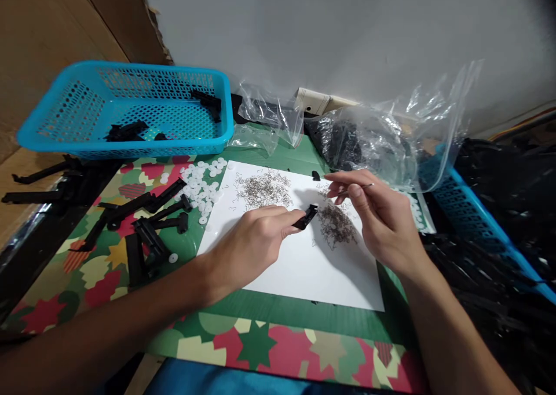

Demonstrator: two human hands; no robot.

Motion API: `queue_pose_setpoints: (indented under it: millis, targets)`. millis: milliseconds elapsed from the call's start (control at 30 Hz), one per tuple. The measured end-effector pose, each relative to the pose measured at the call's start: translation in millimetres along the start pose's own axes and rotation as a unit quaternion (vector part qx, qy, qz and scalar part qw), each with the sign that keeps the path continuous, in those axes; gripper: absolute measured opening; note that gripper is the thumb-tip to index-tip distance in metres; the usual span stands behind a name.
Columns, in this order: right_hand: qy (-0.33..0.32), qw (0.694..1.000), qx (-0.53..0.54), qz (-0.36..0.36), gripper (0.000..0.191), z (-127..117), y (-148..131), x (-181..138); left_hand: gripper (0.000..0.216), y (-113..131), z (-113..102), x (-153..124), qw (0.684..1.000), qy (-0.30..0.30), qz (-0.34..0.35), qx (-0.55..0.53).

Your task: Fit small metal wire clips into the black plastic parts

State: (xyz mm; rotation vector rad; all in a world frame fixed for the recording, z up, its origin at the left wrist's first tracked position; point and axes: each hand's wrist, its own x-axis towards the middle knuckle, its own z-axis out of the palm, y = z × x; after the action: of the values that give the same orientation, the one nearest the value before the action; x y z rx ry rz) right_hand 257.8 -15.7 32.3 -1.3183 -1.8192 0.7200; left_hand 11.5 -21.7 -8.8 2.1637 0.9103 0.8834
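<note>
My left hand [260, 236] is closed around a black plastic part [307, 217], whose end sticks out past the thumb and forefinger over a white sheet [278, 267]. My right hand [382, 215] is raised to the right of it, fingers pinched on a thin metal tool [368, 185]; most of the tool is hidden, so its kind is unclear. Under and beside the right fingers lies a heap of small wire springs [336, 227]. A second spring heap [263, 189] spreads behind my left hand. One small black piece [315, 176] rests at the sheet's far edge.
White plastic discs [202, 183] and several black plastic parts [150, 238] lie on the left. Behind them stands a blue basket [143, 146] with a few black pieces. A clear bag [373, 140] of dark parts sits at the back right, near another blue basket [490, 221].
</note>
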Motion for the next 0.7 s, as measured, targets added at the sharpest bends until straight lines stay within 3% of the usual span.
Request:
queue_pose_setpoints:
  millis: [167, 500, 700]
  targets:
    - [0.003, 0.989, 0.129, 0.072, 0.029, 12.9, 10.6, 0.1, 0.031, -0.7, 0.4, -0.3, 1.000, -0.002, 0.000, 0.006]
    - [0.017, 0.969, 0.229, 0.095, 0.023, 19.9, 15.9, 1.5, 0.029, -0.5, 1.8, 2.1, 1.000, 0.011, 0.010, -0.001]
    - [0.007, 0.969, 0.225, 0.097, 0.020, 19.9, 17.1, 2.5, 0.030, 1.4, -0.1, 2.8, 1.000, 0.014, 0.004, -0.002]
